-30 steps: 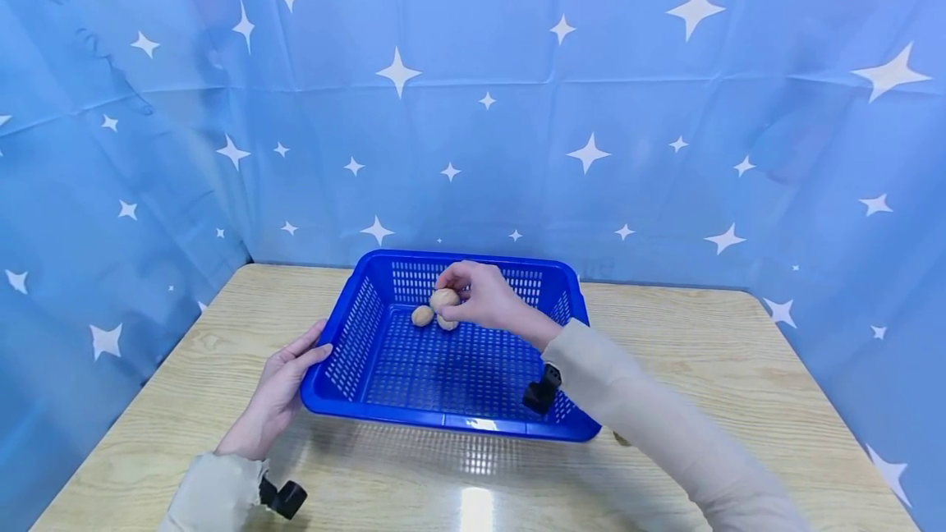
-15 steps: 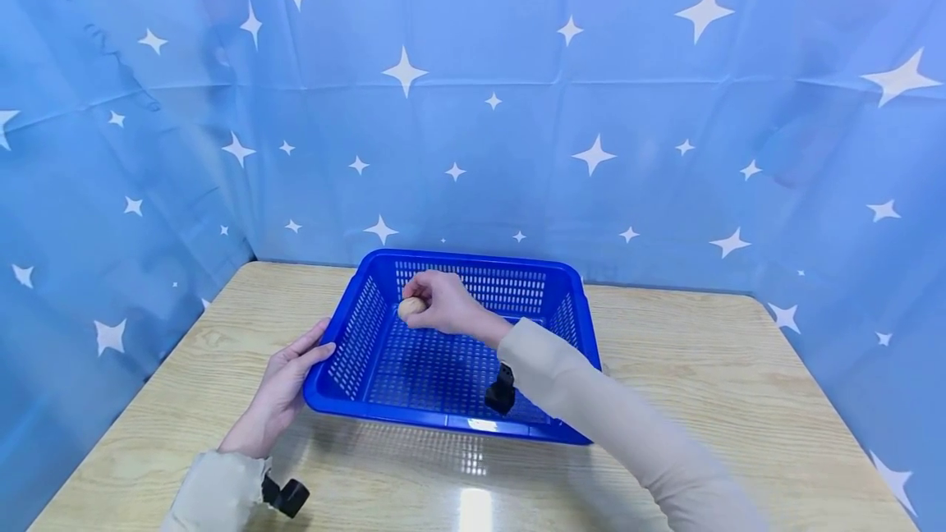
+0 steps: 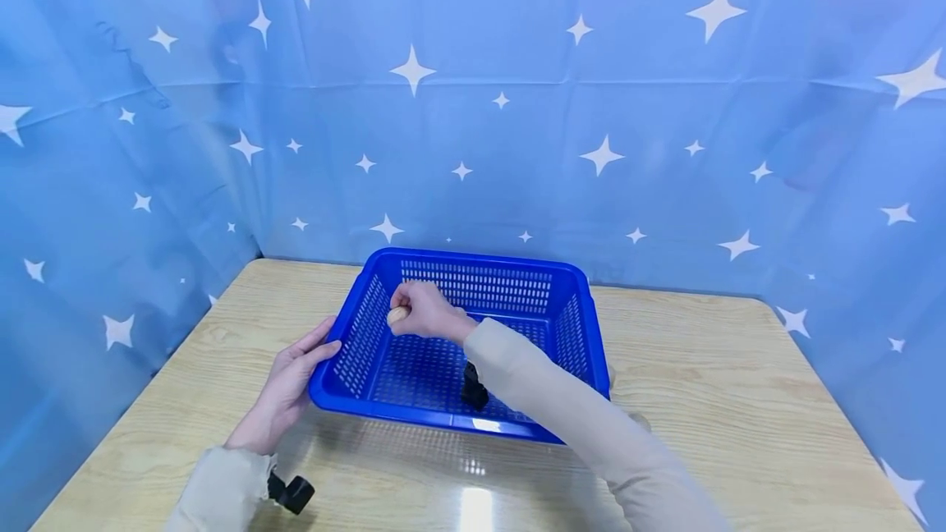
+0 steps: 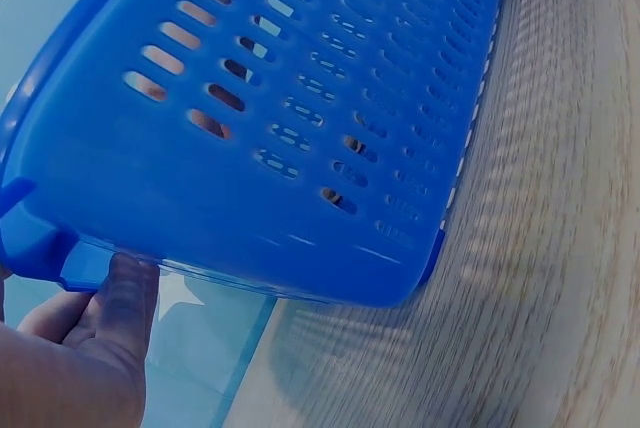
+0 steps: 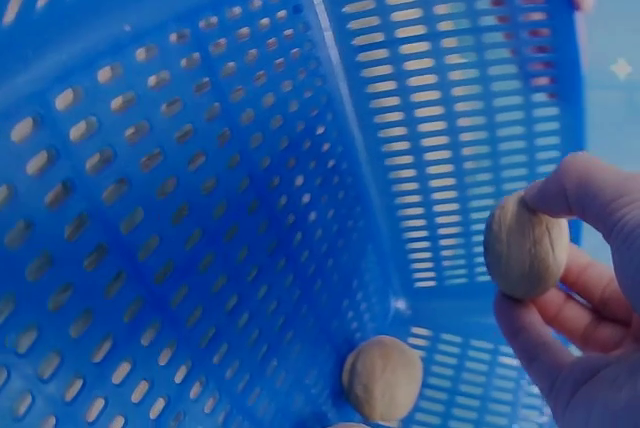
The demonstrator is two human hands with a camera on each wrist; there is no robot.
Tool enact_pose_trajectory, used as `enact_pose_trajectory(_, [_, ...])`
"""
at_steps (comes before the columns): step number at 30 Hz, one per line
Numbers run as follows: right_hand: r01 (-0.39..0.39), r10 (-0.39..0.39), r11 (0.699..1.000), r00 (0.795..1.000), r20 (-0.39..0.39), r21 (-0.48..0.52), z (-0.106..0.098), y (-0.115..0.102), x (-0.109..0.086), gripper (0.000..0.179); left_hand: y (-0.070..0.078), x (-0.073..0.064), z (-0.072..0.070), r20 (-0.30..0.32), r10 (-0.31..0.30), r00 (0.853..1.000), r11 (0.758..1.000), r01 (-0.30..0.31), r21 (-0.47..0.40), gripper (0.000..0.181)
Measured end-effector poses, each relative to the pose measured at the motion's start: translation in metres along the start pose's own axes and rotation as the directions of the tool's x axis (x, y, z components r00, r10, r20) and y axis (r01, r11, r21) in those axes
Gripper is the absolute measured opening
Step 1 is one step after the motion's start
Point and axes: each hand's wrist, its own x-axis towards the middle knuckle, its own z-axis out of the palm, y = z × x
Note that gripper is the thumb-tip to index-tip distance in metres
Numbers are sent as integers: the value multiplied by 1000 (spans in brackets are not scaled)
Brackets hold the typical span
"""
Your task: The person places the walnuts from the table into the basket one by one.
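A blue plastic basket [image 3: 384, 410] with slotted walls stands on the table. My left hand [image 3: 287, 380] grips its left rim, thumb on top; the left wrist view has the fingers against the rim's outer side. Over the basket's left part, my right hand [image 3: 430, 312] pinches a walnut [image 5: 527, 246] between thumb and fingertips. Below it in the right wrist view, another walnut [image 5: 383, 378] lies on the basket floor near a corner, with a sliver of one more at the frame's bottom edge. My right hand mostly hides these in the head view.
The wooden table [image 3: 709, 368] extends on both sides of the basket. Small brownish things [image 3: 640, 419] lie right of the basket, partly behind my right sleeve. A blue star-patterned curtain [image 3: 517, 146] hangs behind the table and along its sides.
My right hand has moved left and slightly down inside the basket, carrying the walnut toward the left wall. My left hand keeps its grip on the rim. The view has shifted slightly.
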Motion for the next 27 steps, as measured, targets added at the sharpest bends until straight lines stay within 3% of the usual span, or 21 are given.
enact_pose_trajectory(5, [35,-33,996,999,24,-78,10,2,7,18,0,1,0,-5,-10,1000,1000,10,17,65])
enact_pose_trajectory(14, [-106,118,978,991,59,-182,26,1,17,23,0,2,0,-2,-9,1000,1000,9,24,63])
enact_pose_trajectory(27, [-78,108,966,988,112,-246,38,1,18,21,1,2,-1,1,-5,1000,999,5,45,63])
